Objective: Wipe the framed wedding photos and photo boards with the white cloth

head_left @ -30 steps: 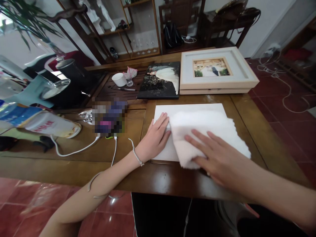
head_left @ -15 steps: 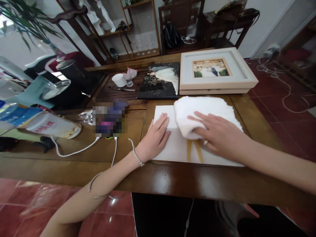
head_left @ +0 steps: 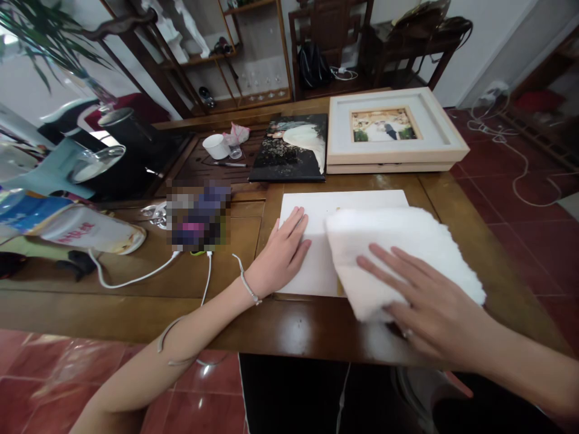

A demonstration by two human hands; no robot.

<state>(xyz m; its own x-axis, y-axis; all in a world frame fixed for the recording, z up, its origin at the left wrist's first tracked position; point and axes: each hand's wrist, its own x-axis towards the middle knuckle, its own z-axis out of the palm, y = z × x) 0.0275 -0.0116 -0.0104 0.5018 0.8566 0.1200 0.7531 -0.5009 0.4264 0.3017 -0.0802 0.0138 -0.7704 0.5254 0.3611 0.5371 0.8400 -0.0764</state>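
Observation:
My left hand (head_left: 286,256) lies flat, fingers stretched out, on the left side of a white board (head_left: 317,265) near the table's front edge. A fluffy white towel (head_left: 398,232) covers much of the board's right part and hangs past its front edge. My right hand (head_left: 434,298) grips this towel from above, fingers spread over it and the thumb side low against it. Only a small bit of yellow-brown marking on the board shows beside the towel; the rest is hidden.
Behind the board lie a dark photo panel (head_left: 294,150) and a pale wooden picture frame (head_left: 339,154) on a box. To the left are a blurred-out device with white cables, a clear plastic jar (head_left: 85,226), a white cup (head_left: 216,146) and a dark pot.
My right hand has pulled the towel toward me and to the right, baring the board's back edge and covering most of the yellow-brown marking. My left hand has stayed on the board.

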